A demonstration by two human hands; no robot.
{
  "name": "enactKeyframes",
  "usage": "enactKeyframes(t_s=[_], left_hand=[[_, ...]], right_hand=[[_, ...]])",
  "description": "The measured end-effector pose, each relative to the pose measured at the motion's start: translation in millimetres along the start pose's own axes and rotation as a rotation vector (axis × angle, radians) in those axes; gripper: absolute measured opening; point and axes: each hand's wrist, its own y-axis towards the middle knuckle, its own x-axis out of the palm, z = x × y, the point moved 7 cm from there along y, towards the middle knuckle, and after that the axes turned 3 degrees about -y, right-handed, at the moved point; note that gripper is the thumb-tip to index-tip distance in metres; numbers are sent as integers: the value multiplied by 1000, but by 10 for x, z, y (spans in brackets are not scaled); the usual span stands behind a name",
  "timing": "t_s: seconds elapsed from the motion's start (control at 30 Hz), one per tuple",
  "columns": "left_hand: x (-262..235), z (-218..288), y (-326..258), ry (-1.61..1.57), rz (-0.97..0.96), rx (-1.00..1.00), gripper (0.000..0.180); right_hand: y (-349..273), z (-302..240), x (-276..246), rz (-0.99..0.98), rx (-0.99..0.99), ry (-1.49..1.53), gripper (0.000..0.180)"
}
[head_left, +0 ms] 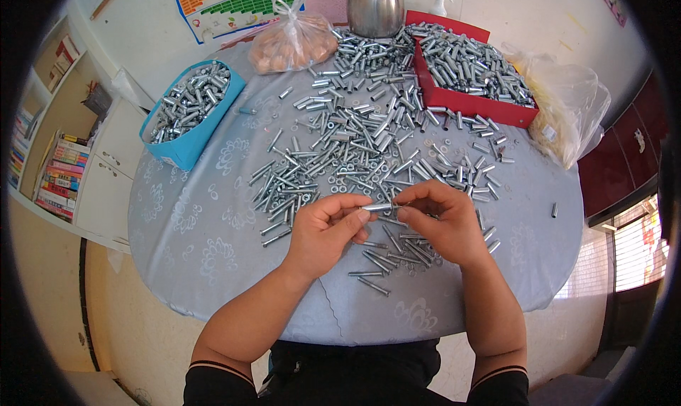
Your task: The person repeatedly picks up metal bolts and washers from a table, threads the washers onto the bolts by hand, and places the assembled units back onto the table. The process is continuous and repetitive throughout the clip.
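Between thumb and fingers, my left hand point(325, 230) pinches a silvery metal sleeve point(377, 207) that lies level just above the table. My right hand point(443, 220) is closed at the sleeve's right end; its fingertips hide what they pinch there. Below and behind both hands spreads a pile of loose bolts point(284, 181), with nuts and washers point(347, 182) in its middle. Several more bolts point(374, 286) lie in front of my fingers. Loose sleeves point(379, 94) are scattered farther back.
A blue box point(202, 133) full of metal fasteners stands at left. At back right is a red box point(482, 102) heaped with sleeves. A tied plastic bag point(291, 46), a steel pot point(374, 12) and another clear bag point(574, 115) stand around the cloth-covered table point(191, 264).
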Motion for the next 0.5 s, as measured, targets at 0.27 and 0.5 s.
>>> enactKeyframes(t_s=[0.27,0.5], left_hand=[[-11,8,0,-41,9,22,22],[-22,0,10,-68,27,-1,23]], right_hand=[[26,-42,-55,39,-30,-143,12],[10,-57,-10,-131,-272,-800,13]])
